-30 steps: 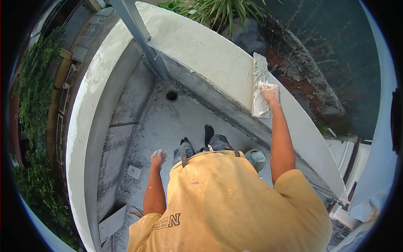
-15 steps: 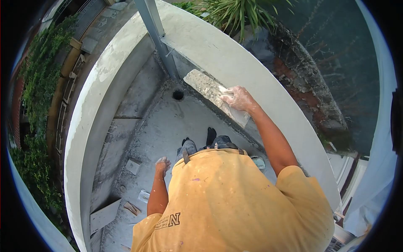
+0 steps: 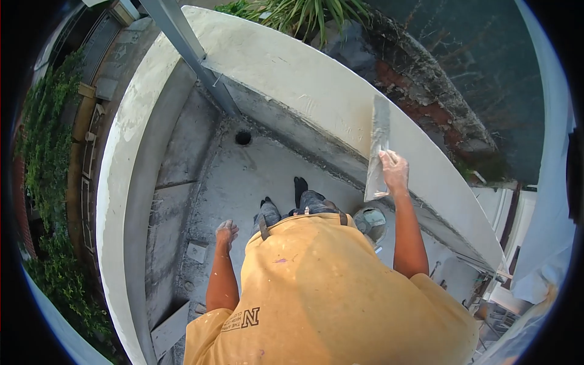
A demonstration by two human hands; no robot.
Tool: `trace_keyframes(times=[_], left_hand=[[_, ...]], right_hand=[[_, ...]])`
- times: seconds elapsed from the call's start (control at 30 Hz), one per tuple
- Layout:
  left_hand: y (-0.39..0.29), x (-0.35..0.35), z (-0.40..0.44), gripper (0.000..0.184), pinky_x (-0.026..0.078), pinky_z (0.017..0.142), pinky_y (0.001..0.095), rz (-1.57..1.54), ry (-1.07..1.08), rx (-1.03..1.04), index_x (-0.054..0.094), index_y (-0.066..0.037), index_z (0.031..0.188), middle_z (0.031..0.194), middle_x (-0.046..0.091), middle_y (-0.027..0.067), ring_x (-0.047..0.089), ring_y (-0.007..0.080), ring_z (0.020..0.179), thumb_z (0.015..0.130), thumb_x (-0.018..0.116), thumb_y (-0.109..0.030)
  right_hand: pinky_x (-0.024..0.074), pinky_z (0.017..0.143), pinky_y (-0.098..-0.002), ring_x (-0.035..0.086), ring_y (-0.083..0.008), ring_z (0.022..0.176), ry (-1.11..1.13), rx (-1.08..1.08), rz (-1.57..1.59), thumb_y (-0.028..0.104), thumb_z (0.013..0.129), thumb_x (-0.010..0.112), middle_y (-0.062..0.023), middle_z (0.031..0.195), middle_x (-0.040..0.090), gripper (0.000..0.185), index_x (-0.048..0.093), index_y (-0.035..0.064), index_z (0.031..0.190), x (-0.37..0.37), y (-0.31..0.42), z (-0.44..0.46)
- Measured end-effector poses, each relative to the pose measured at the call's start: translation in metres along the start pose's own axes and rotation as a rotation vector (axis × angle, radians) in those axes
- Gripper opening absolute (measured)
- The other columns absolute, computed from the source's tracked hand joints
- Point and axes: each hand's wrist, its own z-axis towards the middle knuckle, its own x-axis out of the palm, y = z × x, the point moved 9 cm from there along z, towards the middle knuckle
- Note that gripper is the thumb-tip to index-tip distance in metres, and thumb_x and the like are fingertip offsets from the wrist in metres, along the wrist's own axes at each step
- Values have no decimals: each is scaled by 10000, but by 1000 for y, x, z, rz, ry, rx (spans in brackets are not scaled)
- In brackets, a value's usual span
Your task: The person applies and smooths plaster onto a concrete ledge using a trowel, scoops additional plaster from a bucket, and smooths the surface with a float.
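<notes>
My right hand (image 3: pixel 395 171) is closed round the handle of a long flat trowel (image 3: pixel 378 131), whose blade lies across the pale top of the curved wall (image 3: pixel 292 73). Grey-white residue coats the blade and my fingers. My left hand (image 3: pixel 227 232) hangs low at my left side, above the floor, with its fingers curled; whether they hold anything is too small to tell.
A grey metal post (image 3: pixel 188 48) stands at the wall's corner, near a round hole (image 3: pixel 243 137) in the floor. A bucket (image 3: pixel 370 220) is on the floor at my right. A board (image 3: pixel 171 329) leans at the lower left. Beyond the wall are plants (image 3: pixel 304 13).
The trowel went from the right of the wall top leftward to its inner edge near the post, then back right. It is upright in view again. My left hand stays low.
</notes>
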Motion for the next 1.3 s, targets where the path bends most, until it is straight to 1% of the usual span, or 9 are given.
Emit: trace_keyframes(times=[0.03, 0.1, 0.33, 0.4, 0.53, 0.7, 0.83, 1.07, 1.3], left_hand=[[-6, -2, 4, 407, 494, 757, 340, 11, 9, 3, 542, -70, 1257, 1117, 638, 116, 636, 229, 961, 934, 563, -317], [-17, -7, 7, 399, 490, 765, 338, 21, 10, 11, 547, -77, 1253, 1134, 632, 113, 632, 227, 973, 934, 561, -316], [-25, -10, 10, 408, 494, 758, 342, -36, -1, 36, 545, -73, 1262, 1149, 627, 135, 636, 232, 971, 938, 554, -320], [-17, -10, 5, 413, 495, 762, 345, -79, -17, 27, 543, -73, 1264, 1150, 627, 137, 637, 235, 972, 937, 555, -324], [20, -12, -8, 404, 509, 757, 352, -180, -71, -15, 553, -58, 1245, 1101, 640, 134, 646, 244, 951, 941, 558, -323], [84, -19, -32, 370, 518, 743, 362, -323, -158, -82, 567, -60, 1213, 1058, 645, 124, 650, 244, 933, 946, 550, -316], [139, -19, -55, 366, 519, 744, 366, -380, -216, -179, 560, -67, 1211, 1053, 643, 121, 648, 241, 929, 945, 545, -317], [151, 1, -57, 378, 516, 757, 361, -349, -203, -212, 547, -65, 1224, 1074, 645, 126, 649, 236, 927, 944, 548, -318], [68, 8, -55, 439, 509, 814, 374, -419, -211, -47, 547, -61, 1245, 1149, 625, 151, 636, 257, 1005, 928, 580, -362]], right_hand=[[479, 471, -317, 582, -179, 511, 35, 387, 52, 269, 908, 631, -97, 644, 619, 350, 676, -76, 948, -20, -20, -7], [317, 330, -277, 394, -95, 395, -48, 594, 236, 274, 937, 599, 1, 543, 452, 314, 673, -32, 936, -28, -53, -9], [426, 406, -366, 505, -189, 396, 236, 330, 170, 247, 902, 615, -76, 532, 522, 361, 604, -14, 653, 117, 93, 42], [499, 496, -403, 611, -277, 470, 304, 175, 100, 239, 878, 625, -187, 598, 612, 369, 610, -71, 677, 177, 154, 65], [506, 497, -397, 623, -276, 486, 391, 59, 138, 228, 853, 650, -181, 607, 620, 355, 613, -87, 694, 290, 267, 85], [544, 692, -403, 699, -338, 780, 746, -97, 37, 296, 843, 652, -209, 859, 700, 320, 704, -19, 863, 261, 332, 82], [475, 923, -413, 623, -352, 1056, 508, -780, -444, 360, 844, 619, -187, 1100, 673, 421, 677, 69, 1142, 242, 337, 148], [467, 935, -402, 619, -328, 1077, 1008, -873, -393, 327, 826, 661, -176, 1138, 666, 426, 674, 49, 1149, 276, 308, 94], [517, 795, -362, 688, -271, 835, 705, -406, -157, 339, 815, 704, -179, 902, 715, 332, 750, 36, 945, 246, 269, 209]])
